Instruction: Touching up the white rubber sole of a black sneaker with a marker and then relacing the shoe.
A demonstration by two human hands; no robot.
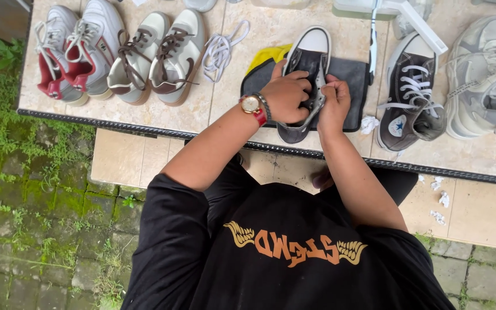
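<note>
A: From the head view, where is the unlaced black sneaker point(307, 63)?

B: On the dark mat point(348, 74), at the middle of the tiled table point(231, 109). Its laced twin point(410, 95) stands just right of the mat; loose white laces point(220, 50) lie left of it.

A: And the hands?

B: The left hand point(285, 95) has its fingers curled over the shoe's opening; the right hand point(333, 103) pinches the eyelet edge.

A: How would it handle?

B: Probably light, with soft canvas that folds. The rubber sole looks like the firm place to hold.
</note>
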